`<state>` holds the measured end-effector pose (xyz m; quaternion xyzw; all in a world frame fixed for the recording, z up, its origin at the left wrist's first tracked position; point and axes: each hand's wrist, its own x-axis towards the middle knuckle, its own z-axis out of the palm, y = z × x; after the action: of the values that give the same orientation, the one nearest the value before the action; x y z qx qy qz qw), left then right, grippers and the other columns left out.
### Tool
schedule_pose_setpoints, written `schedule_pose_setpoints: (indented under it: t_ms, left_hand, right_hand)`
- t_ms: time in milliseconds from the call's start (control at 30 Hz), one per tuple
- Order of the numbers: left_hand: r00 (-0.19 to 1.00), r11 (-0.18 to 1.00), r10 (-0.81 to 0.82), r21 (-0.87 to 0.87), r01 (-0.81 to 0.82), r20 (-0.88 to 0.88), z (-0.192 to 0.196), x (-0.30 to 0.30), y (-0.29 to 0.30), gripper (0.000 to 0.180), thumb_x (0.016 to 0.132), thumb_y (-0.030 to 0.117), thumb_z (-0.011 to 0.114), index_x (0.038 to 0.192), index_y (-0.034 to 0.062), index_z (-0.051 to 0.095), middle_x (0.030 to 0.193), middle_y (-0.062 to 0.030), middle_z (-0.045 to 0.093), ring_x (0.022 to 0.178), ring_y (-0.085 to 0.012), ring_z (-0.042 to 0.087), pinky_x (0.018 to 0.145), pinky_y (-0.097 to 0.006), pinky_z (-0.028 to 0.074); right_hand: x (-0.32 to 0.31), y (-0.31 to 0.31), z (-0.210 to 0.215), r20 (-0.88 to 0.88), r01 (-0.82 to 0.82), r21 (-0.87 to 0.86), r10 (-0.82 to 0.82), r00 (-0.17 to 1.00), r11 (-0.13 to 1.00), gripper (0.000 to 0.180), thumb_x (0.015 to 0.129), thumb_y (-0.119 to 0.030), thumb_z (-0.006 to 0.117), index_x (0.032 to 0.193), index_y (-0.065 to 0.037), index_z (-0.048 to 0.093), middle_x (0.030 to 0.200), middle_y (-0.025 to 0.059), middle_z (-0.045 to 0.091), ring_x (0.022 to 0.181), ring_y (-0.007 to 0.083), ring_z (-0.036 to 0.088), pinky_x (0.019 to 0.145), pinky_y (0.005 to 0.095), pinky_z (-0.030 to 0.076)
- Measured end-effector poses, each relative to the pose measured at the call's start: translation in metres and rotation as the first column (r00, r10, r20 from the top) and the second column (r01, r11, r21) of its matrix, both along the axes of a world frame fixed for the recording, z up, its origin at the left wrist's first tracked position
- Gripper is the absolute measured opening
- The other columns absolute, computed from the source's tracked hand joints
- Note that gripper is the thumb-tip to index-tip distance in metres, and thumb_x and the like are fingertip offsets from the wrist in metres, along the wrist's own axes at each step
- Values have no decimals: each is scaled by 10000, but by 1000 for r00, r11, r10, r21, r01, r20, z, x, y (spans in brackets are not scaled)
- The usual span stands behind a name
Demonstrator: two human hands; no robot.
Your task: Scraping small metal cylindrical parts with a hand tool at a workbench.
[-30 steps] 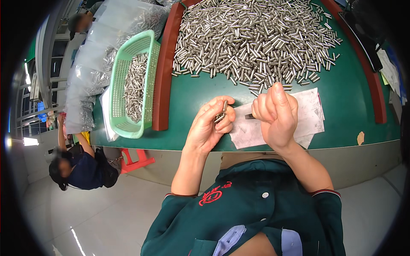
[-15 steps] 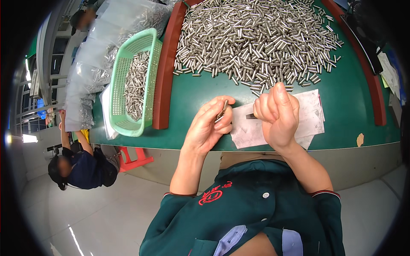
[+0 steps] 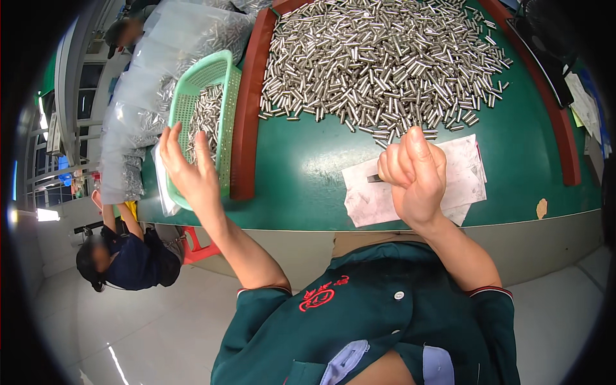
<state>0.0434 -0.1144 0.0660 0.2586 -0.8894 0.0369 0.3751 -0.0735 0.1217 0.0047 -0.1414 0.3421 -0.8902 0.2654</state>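
My left hand reaches over the near end of a light green plastic basket. Its fingers are spread and no pin shows in them. Inside the basket lies a heap of small metal pins, partly hidden by that hand. Above a smudged white paper, my right hand is closed with the thumb up. From its fist pokes the dark, flat end of a slim tool; the rest is hidden in the fingers. A wide pile of shiny cylindrical pins covers the far part of the green table.
Dark red rails border the pile left and right. Clear plastic bags of metal parts line the left side. Further left, a person in dark clothes works near a red stool. A black fan stands far right.
My left hand has swung left from beside the paper to the basket. Its fingers have opened, and the pins it held no longer show. My right hand stays nearly in place.
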Motion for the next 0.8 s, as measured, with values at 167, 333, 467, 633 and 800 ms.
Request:
schedule_pose_setpoints:
  t_ms: [167,333,467,633,800]
  left_hand:
    - [967,852,-248,465,242,-48,-31,-36,65,99,709,62,617,775,8,568,720,-93,542,679,-212,524,624,-315,415]
    - [839,775,-539,438,456,79,-58,-67,99,256,629,134,693,808,28,545,698,-93,511,674,-253,499,589,-343,406]
    - [823,764,-555,465,448,119,-69,-66,104,251,633,104,674,810,25,514,736,-103,475,722,-280,466,617,-358,390]
    - [823,773,-560,418,477,95,-70,-62,98,122,663,14,600,753,26,519,726,-104,499,711,-287,490,614,-360,404]
    - [862,781,-497,487,391,105,-65,-58,96,228,628,13,640,828,17,530,765,-109,513,720,-294,482,626,-369,406]
  right_hand:
    - [0,-1,0,18,-6,-2,6,1000,1000,420,922,-231,279,518,-119,261,414,-30,220,383,71,148,394,241,168]
    - [4,2,-2,119,29,-84,-19,993,996,410,923,-179,284,520,-105,260,435,-32,209,380,67,182,395,237,182]
    - [6,4,-2,117,11,-72,-2,993,997,416,924,-184,283,517,-104,255,431,-32,212,379,70,169,391,238,176]
    - [4,4,-2,83,9,-63,-4,997,998,410,920,-186,291,519,-106,259,436,-31,222,385,70,175,392,236,181]
    - [0,0,-3,79,-3,-51,7,997,999,406,916,-189,314,524,-99,261,439,-31,235,403,60,188,396,234,185]
